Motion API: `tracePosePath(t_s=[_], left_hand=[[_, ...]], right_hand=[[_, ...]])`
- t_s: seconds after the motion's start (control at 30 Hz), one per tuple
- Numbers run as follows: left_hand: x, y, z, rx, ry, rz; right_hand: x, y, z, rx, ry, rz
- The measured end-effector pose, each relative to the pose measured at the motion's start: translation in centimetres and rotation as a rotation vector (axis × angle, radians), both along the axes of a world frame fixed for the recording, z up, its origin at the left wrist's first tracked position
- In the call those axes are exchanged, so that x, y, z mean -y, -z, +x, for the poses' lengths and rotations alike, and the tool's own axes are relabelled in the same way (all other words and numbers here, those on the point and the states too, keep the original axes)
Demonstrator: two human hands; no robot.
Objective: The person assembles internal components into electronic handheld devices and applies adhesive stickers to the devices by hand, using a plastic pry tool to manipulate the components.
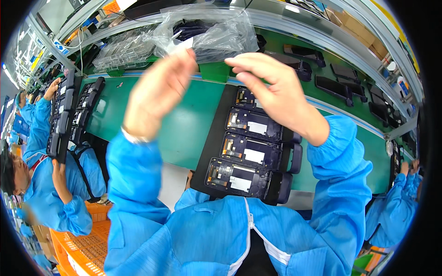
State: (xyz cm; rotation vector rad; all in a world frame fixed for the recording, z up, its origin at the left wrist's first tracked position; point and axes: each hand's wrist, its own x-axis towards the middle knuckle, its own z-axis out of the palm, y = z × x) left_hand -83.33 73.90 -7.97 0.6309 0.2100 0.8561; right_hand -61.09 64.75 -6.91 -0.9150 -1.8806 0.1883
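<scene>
My left hand (159, 89) is raised over the green work surface and smeared by motion. A small white piece (185, 44), like a slip or label, shows at its fingertips. My right hand (276, 89) hovers above the far end of a row of device housings, with its thumb and forefinger apart and nothing visible between them. The dark housings, among them the nearest housing (218, 177), lie side by side on a black tray (205, 161). Each has a white rectangle inside; the farthest housing (248, 97) is partly hidden by my right hand.
Beyond the bench (184, 133) lie a clear plastic bag (221, 34) with dark parts, a green bin (214, 71) and stacked clear trays (124, 49). Dark housings (331, 87) lie at the far right. A co-worker (60, 184) at left holds a loaded tray (62, 115). Orange crates (87, 244) stand below.
</scene>
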Motion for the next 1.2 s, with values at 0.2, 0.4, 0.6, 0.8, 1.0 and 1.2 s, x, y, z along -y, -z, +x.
tracePosePath(t_s=[0.2, 0.4, 0.6, 0.8, 1.0, 1.2], left_hand=[[6.0, 8.1, 2.9, -0.063, 0.027, -0.197], [5.5, 11.1, 4.8, -0.108, 0.104, -0.280], [5.2, 12.1, 6.0, -0.128, 0.130, -0.321], [5.0, 12.7, 6.7, -0.132, 0.141, -0.413], [5.7, 13.0, 7.3, -0.119, 0.130, -0.454], [6.5, 13.4, 8.1, -0.013, 0.096, -0.495]], right_hand=[[0.6, 4.3, -1.3, 0.130, -0.026, -0.315], [0.5, 6.9, -0.4, 0.197, 0.065, -0.184], [0.2, 7.4, 0.8, 0.339, 0.084, -0.158], [0.1, 8.9, 1.8, 0.339, 0.141, -0.166], [-0.4, 9.4, 2.3, 0.271, 0.092, -0.252], [0.1, 8.4, 1.1, 0.225, 0.182, -0.284]])
